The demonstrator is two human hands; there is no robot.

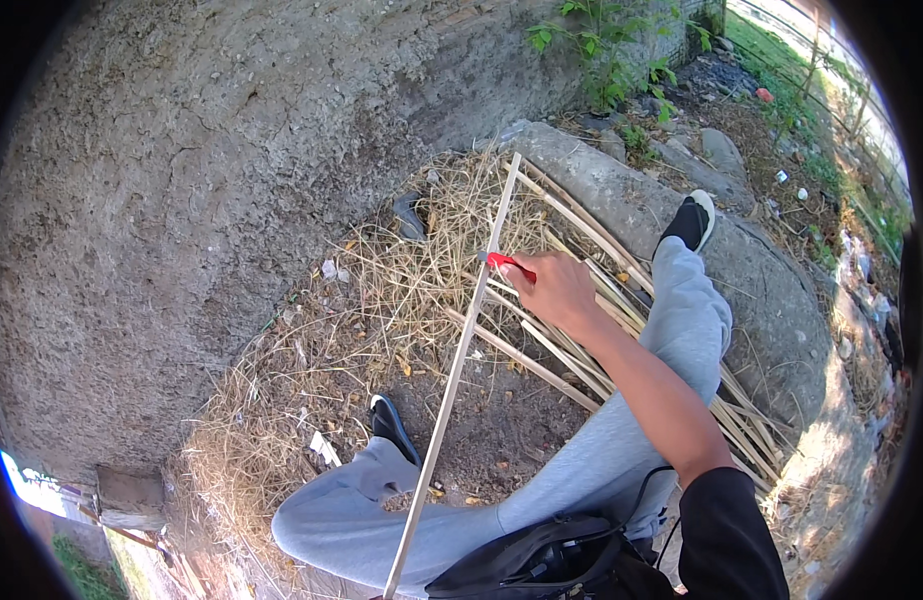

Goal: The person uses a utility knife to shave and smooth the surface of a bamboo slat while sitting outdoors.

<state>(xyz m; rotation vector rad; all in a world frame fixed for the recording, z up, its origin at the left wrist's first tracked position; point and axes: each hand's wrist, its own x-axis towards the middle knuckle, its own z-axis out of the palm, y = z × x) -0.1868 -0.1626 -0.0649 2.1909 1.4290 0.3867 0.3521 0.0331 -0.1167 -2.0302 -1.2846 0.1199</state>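
My right hand is closed around a red-handled cutter knife. The knife's grey tip meets a long pale wooden or bamboo strip. This strip slants across the view, from beside the rock down over my left leg to the lower edge. No left hand shows, and the strip's near end runs out of view. Right of the strip, under my right forearm, lies a loose bundle of similar strips, partly hidden by my arm and leg.
Straw and wood shavings cover the ground between my feet. A rough grey wall rises on the left. A large flat rock lies to the right, with my right shoe on it. A black bag rests at my lap.
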